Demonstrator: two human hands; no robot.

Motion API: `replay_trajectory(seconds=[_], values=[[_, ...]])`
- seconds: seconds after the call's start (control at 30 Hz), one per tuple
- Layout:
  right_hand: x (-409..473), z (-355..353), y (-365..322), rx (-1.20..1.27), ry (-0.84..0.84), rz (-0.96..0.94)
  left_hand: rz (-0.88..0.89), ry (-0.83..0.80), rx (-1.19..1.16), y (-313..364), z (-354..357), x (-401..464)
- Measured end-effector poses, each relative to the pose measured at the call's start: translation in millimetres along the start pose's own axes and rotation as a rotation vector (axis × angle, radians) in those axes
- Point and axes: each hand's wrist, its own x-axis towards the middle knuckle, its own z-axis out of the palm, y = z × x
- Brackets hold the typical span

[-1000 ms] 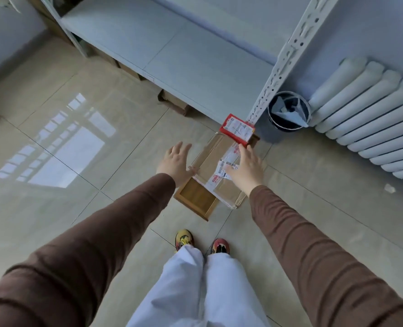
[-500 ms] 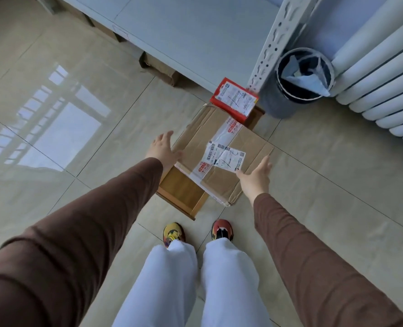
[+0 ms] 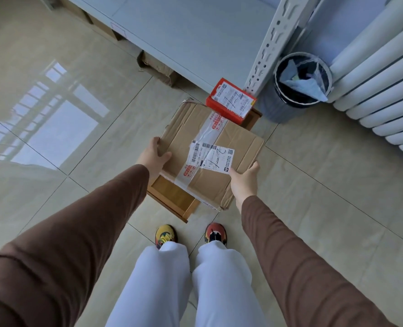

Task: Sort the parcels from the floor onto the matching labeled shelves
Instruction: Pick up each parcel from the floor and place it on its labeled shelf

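A flat brown cardboard parcel (image 3: 238, 147) with clear tape and a white shipping label lies over a low wooden crate (image 3: 172, 199) on the floor. My left hand (image 3: 154, 156) grips its left edge, thumb on top. My right hand (image 3: 244, 180) holds its near right edge beside the label. A small red parcel (image 3: 231, 100) with a white label sits just beyond it, on the far end of the crate. The grey metal shelf (image 3: 195, 36) stretches across the top of the view.
A dark waste bin (image 3: 278, 107) with a plastic liner stands right of the shelf's perforated post (image 3: 269, 43). A white radiator (image 3: 384, 86) fills the upper right. Cardboard boxes (image 3: 158, 67) sit under the shelf. Glossy tiled floor spreads to the left. My shoes (image 3: 191, 234) are just behind the crate.
Both hands have moved from resting near the brown parcel to gripping its left and right edges. The view has dropped closer to the parcels.
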Motion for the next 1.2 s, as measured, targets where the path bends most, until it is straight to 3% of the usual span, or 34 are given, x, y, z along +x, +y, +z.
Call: replay_trajectory(seconds=[0.23, 0.67, 0.93, 1.2], values=[[-92, -11, -129, 0.03, -0.089, -0.27, 0.067, 0.27, -0.153, 44, -138, -91], [-344, -5, -424, 0.295, -0.494, -0.907, 0.322, 0.972, -0.486, 114, -438, -331], [-500, 22, -500, 0.428, -0.723, -1.151, 0.464, 1.269, -0.575, 95, -551, -455], [-620, 87, -522, 0.465, -0.846, -1.314, 0.578, 1.365, -0.664, 21, -626, -528]])
